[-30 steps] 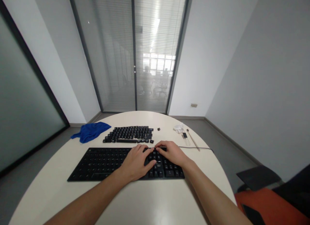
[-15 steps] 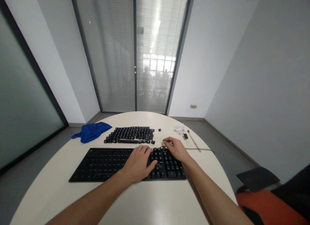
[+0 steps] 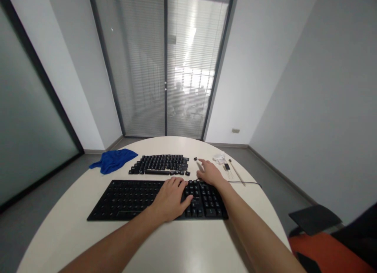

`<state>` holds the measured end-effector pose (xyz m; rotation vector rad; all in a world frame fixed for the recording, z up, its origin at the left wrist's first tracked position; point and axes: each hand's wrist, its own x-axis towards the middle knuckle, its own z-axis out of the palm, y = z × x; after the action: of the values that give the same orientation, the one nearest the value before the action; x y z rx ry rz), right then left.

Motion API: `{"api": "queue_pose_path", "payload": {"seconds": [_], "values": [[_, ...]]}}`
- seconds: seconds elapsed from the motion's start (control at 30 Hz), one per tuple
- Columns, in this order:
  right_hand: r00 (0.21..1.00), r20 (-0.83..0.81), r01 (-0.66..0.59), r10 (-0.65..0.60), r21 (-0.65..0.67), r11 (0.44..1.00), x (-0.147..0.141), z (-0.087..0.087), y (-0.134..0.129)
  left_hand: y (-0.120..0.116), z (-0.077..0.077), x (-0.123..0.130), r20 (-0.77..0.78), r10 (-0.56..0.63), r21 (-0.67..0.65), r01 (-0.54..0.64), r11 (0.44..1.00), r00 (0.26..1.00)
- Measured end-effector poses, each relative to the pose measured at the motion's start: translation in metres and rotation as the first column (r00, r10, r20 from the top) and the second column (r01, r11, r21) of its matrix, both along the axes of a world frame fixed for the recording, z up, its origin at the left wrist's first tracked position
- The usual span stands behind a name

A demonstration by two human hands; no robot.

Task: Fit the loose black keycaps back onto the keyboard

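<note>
A black keyboard (image 3: 129,200) lies in front of me, bare of keycaps across its left part and still capped on the right. My left hand (image 3: 172,198) rests flat on its middle, thumb spread, holding nothing. Beyond the keyboard's top edge, my right hand (image 3: 209,172) reaches out with index finger and thumb apart. Just past that fingertip lies a single black keycap (image 3: 195,159), with a small gap between them. Loose keycaps (image 3: 165,162) are laid out in rows behind the keyboard, along with a long spacebar cap (image 3: 157,172).
A blue cloth (image 3: 113,161) lies at the table's back left. To the right are crumpled white tissue (image 3: 218,158), a wire keycap puller (image 3: 227,168), a thin brush (image 3: 237,173) and the keyboard cable (image 3: 247,182). An orange-seated chair (image 3: 321,251) stands beyond the white table (image 3: 188,245).
My right hand has moved forward from the keyboard's top edge toward the lone keycap, and its fingers have spread. The left hand stays on the keyboard. The view has shifted slightly.
</note>
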<state>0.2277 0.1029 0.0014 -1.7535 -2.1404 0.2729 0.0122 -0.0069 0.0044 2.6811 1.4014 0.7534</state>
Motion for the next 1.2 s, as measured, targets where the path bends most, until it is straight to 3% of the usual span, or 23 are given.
{"api": "queue_pose_path", "payload": {"seconds": [0.23, 0.43, 1.2], "values": [[0.979, 0.204, 0.022, -0.026, 0.022, 1.0, -0.019, 0.004, 0.018, 0.001, -0.001, 0.0, 0.005, 0.003, -0.006, -0.003, 1.0, 1.0], [0.949, 0.313, 0.02, -0.034, 0.045, 0.999, -0.022, 0.007, 0.019, 0.0, 0.001, 0.0, -0.002, 0.008, -0.012, -0.008, 1.0, 1.0], [0.899, 0.437, -0.024, 0.024, -0.006, 1.0, -0.013, 0.022, 0.016, -0.002, 0.003, 0.001, -0.025, 0.016, -0.014, -0.016, 1.0, 1.0]]}}
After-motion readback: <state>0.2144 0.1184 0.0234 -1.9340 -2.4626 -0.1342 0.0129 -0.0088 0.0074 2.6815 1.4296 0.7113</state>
